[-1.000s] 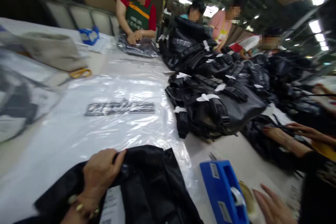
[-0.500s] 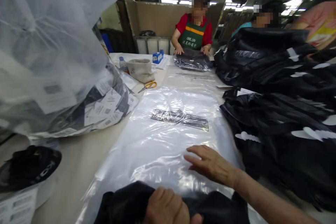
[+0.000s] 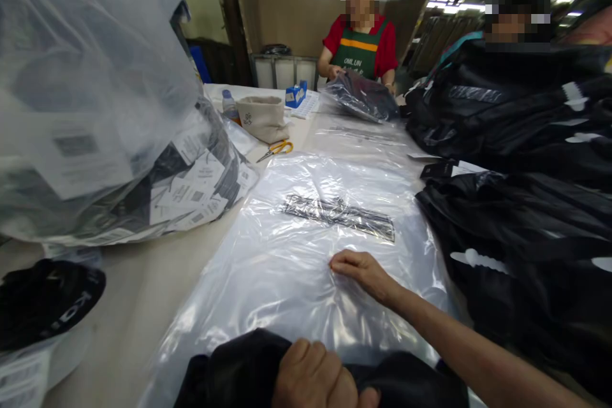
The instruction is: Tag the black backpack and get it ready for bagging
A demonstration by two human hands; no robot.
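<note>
Across the middle of the table lies a stack of clear plastic bags (image 3: 268,268), the top one with a printed black text box. My right hand (image 3: 363,271) reaches in from the right, its thumb and fingers pinched together on the film of the top bag. Creases in the plastic run toward those fingertips. At the bottom edge my left hand (image 3: 318,376) is closed in a fist around a black garment (image 3: 239,366). This dark, smooth cloth overlies the near end of the bags, and its lower part is cut off by the frame.
Black garments (image 3: 526,242) with white tags are heaped at right. A large translucent bag (image 3: 95,95) full of labelled pieces bulges at left, above a black item (image 3: 52,299). Yellow-handled scissors (image 3: 277,150), a fabric pouch (image 3: 262,116) and a co-worker (image 3: 358,51) holding a bagged item are beyond.
My right hand's fingers, spread above the plastic before, have closed into a pinch on it. My left hand keeps its grip on the black garment. The co-worker has lifted the bagged item.
</note>
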